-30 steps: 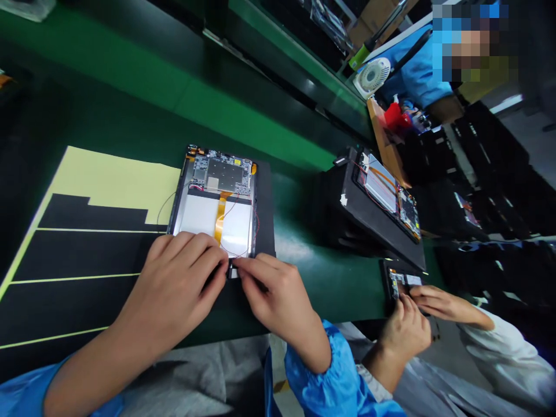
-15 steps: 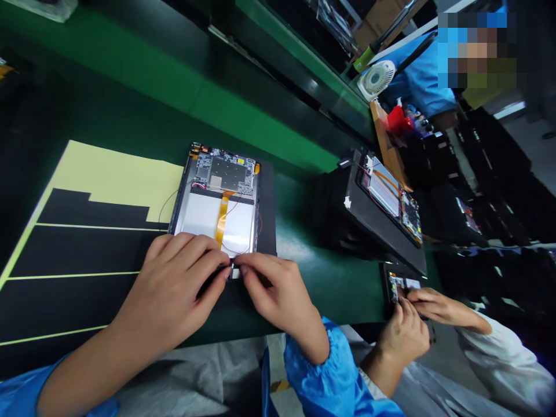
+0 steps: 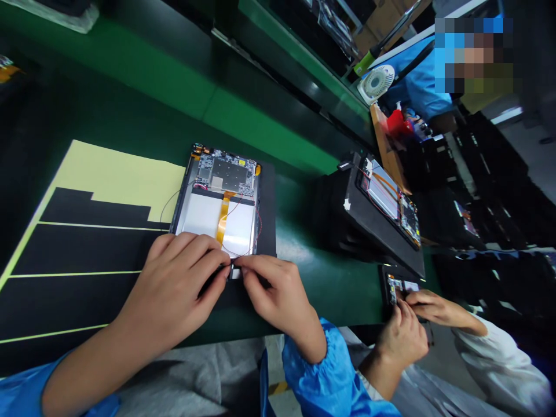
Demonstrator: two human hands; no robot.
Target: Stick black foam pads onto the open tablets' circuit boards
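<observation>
An opened tablet [image 3: 219, 200] lies back-up on a black mat [image 3: 267, 208], showing a circuit board, a silver battery, an orange ribbon cable and thin wires. My left hand [image 3: 174, 284] lies over the tablet's near edge with its fingers curled down. My right hand [image 3: 271, 289] pinches a small white-and-black part [image 3: 233, 270] at that same near edge. The fingertips of both hands meet at this part.
A yellow sheet with black strips [image 3: 87, 231] lies left of the tablet on the green bench [image 3: 330, 278]. A black tray with another opened tablet [image 3: 386, 202] stands to the right. A co-worker's hands [image 3: 412, 324] work on a small device at lower right. A white fan [image 3: 377, 81] stands far back.
Both hands stay at the tablet's near edge with only slight shifts of the fingers. The view has drifted a little.
</observation>
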